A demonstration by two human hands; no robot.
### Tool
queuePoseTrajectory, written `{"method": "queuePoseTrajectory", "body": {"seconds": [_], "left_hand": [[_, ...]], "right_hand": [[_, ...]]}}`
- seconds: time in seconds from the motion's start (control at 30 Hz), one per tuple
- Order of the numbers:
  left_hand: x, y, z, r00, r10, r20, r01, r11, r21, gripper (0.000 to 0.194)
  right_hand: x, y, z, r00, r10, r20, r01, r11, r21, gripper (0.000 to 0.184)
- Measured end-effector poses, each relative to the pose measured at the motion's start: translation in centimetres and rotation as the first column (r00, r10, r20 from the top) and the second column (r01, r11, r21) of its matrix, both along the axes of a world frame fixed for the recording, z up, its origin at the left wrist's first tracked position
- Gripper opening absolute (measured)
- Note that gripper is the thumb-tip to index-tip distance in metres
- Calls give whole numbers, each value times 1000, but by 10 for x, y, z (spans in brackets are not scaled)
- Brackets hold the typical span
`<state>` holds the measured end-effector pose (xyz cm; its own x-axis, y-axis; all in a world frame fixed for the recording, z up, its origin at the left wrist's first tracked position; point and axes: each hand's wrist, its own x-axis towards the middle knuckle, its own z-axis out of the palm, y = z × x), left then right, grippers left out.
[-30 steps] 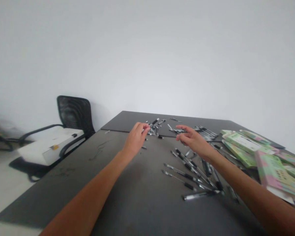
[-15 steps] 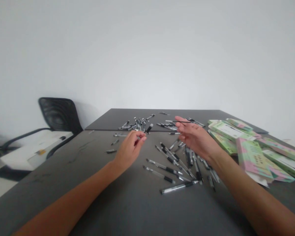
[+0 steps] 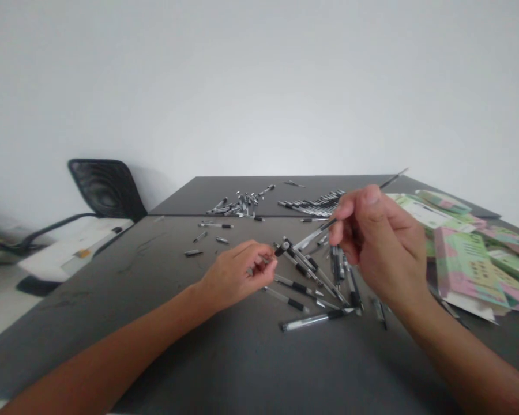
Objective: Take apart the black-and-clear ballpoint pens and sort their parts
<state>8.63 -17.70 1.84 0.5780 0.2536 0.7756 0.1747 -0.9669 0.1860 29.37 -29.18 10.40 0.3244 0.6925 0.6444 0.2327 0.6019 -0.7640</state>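
Note:
My left hand [image 3: 242, 268] is closed, with a black pen part [image 3: 281, 249] with a pale round end showing at its fingertips; how much of it lies inside the hand is hidden. To the right, my right hand [image 3: 383, 248] pinches a thin pen refill [image 3: 393, 178], whose fine end sticks up and right past the thumb. A clear and dark length slants down-left from these fingers; whether it belongs to the refill I cannot tell. Beneath and between both hands lies a loose heap of clear pens [image 3: 315, 318] with black grips.
Farther back are a small pile of pen parts [image 3: 244, 203] and a row of pens [image 3: 311, 206]. Green and pink cartons [image 3: 467, 265] lie at the right. Short pen pieces [image 3: 194, 252] are scattered left. A black mesh chair [image 3: 106, 187] stands beside the dark table [image 3: 190, 369].
My right hand has turned and come nearer, so the refill now points up and right. My left hand has shifted right and slightly down, still with the black pen part.

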Motion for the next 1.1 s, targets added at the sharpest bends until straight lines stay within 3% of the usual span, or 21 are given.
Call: {"method": "queuePoseTrajectory", "body": {"seconds": [0.33, 0.6, 0.87, 1.0, 1.1], "left_hand": [[0, -2, 2, 999, -45, -4, 46, 996, 74, 13], [1, -2, 2, 999, -50, -9, 50, 993, 104, 12], [0, -3, 2, 999, -33, -44, 35, 997, 62, 7], [1, -6, 5, 999, -17, -41, 19, 999, 46, 4], [1, -6, 7, 1000, 0, -15, 1, 999, 35, 3]], "right_hand": [[-3, 0, -7, 993, -86, 81, 88, 996, -25, 45], [-1, 3, -10, 991, -83, 102, 84, 996, -11, 42], [4, 3, -11, 941, -158, 299, 165, 986, 3, 41], [4, 6, -13, 873, -75, 483, 115, 992, -54, 43], [7, 8, -16, 869, -1, 494, 65, 991, -113, 40]]}}
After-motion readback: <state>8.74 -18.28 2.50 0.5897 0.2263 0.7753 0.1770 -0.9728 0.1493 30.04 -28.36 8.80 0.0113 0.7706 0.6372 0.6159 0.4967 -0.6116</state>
